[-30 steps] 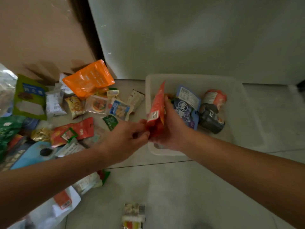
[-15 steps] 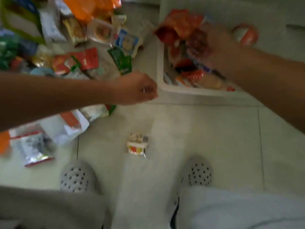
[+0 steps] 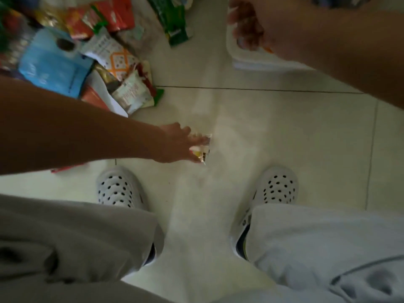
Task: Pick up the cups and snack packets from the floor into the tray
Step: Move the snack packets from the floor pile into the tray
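- Floor (image 3: pixel 284 132): pale tiles, largely bare between two white shoes (image 3: pixel 119 189).
- Tray (image 3: pixel 242 62): only its near left corner showing, at the top of the view; contents hidden now, though half a second ago red packets were being lowered into it.
- Heap of snack packets (image 3: pixel 91 51): on the floor at the far left, well apart from the tray, so much of the job judged still to do.
- Right hand (image 3: pixel 247 25): over the tray corner, too blurred to tell whether the fingers are apart or holding anything.
- Left hand (image 3: pixel 177 145): down from mid-air a moment back onto the lone packet; fingers (image 3: pixel 202 139) stretched fairly straight across it, touching, not plainly curled round.
- Small packet (image 3: pixel 204 155): flat on the floor between the shoes, apart from the heap, not yet lifted; probably next into the tray.
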